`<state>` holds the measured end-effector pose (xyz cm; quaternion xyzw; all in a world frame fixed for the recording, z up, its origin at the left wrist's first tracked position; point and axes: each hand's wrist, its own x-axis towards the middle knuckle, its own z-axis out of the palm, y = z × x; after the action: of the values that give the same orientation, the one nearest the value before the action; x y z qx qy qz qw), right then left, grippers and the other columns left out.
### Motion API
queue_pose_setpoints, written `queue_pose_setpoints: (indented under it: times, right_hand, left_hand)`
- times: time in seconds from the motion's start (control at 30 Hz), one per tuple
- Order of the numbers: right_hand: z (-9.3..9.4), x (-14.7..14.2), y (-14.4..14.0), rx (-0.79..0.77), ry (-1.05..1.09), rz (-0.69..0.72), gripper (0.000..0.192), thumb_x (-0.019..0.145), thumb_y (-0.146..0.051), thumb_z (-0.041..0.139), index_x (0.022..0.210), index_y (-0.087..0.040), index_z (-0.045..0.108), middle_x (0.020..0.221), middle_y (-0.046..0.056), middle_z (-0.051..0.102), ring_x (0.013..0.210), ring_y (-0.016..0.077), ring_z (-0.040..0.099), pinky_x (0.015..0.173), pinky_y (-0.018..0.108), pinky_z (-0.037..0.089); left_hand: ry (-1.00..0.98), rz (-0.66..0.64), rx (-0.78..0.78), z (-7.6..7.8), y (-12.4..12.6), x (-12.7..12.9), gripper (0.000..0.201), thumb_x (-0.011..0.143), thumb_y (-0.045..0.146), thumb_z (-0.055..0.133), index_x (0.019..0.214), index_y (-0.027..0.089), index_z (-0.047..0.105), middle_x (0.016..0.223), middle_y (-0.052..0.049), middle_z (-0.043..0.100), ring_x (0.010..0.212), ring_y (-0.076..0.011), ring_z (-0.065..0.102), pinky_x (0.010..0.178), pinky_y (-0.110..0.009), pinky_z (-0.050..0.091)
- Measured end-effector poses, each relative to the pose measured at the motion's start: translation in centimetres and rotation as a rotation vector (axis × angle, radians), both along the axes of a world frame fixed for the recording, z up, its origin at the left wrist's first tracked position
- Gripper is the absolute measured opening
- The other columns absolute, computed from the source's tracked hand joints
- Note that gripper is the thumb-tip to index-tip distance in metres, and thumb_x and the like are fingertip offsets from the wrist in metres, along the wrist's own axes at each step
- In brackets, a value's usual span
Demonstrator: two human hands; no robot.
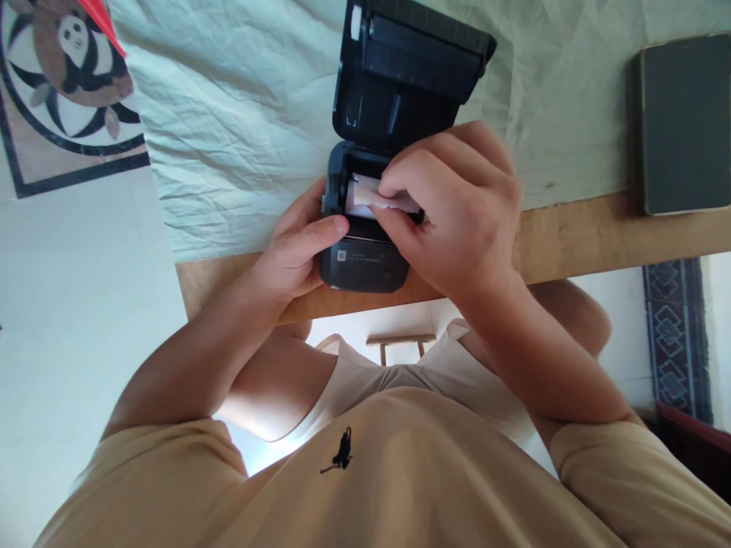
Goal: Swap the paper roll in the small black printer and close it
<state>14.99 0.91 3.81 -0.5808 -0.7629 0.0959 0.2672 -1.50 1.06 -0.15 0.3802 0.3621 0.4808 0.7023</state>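
A small black printer (pixel 365 262) sits at the near edge of a wooden table, its lid (pixel 405 68) swung open away from me. My left hand (pixel 297 243) grips the printer's left side, thumb lying across its front top. My right hand (pixel 451 205) reaches into the open compartment with its fingers closed on a white paper roll (pixel 365 194). Most of the roll is hidden under my fingers.
A wrinkled pale green cloth (pixel 240 122) covers the table beyond the bare wooden edge (pixel 599 236). A dark grey book-like slab (pixel 685 122) lies at the right. A panda-patterned mat (pixel 68 84) is on the floor at the left.
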Motion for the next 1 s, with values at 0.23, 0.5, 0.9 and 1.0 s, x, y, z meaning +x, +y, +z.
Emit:
queue_pose_setpoints:
  times: [0.23,0.5,0.9,1.0]
  right_hand:
    - [-0.8,0.0,-1.1,0.071,0.016,0.113,0.037,0.108,-0.041,0.038,0.091,-0.028,0.068,0.097,-0.004,0.078,0.102,0.0205,0.064,0.088,0.039,0.042]
    - [-2.4,0.3,-1.4,0.242,0.093,0.237,0.033,0.104,-0.05,0.051,0.084,-0.026,0.063,0.098,-0.008,0.079,0.1,0.0196,0.066,0.083,0.04,0.04]
    - [-1.3,3.1,0.0,0.438,0.24,-0.001,0.026,0.096,-0.032,0.052,0.119,-0.021,0.056,0.122,0.008,0.067,0.129,0.0241,0.059,0.098,0.045,0.052]
    - [-1.6,3.6,0.5,0.364,0.318,0.097,0.048,0.096,-0.034,0.054,0.137,-0.012,0.044,0.145,0.017,0.055,0.148,0.0245,0.048,0.113,0.045,0.048]
  left_hand:
    - [0.049,0.034,0.035,0.3,0.1,0.4,0.045,0.081,0.054,0.075,0.114,0.023,0.067,0.094,-0.003,0.068,0.104,-0.0223,0.068,0.09,-0.03,0.052]
    - [0.068,-0.053,0.081,0.1,0.2,-0.7,0.044,0.084,0.045,0.075,0.123,0.028,0.065,0.109,0.0,0.069,0.103,-0.0154,0.066,0.092,-0.025,0.052]
    - [0.064,-0.088,-0.058,1.3,0.0,-0.6,0.14,0.058,0.017,0.093,0.165,0.04,0.006,0.139,0.001,0.065,0.105,-0.0201,0.07,0.075,-0.027,0.053]
    - [0.061,-0.132,-0.007,1.5,0.0,-0.9,0.152,0.062,0.015,0.091,0.164,0.035,-0.02,0.146,-0.004,0.061,0.109,-0.0215,0.068,0.075,-0.025,0.052]
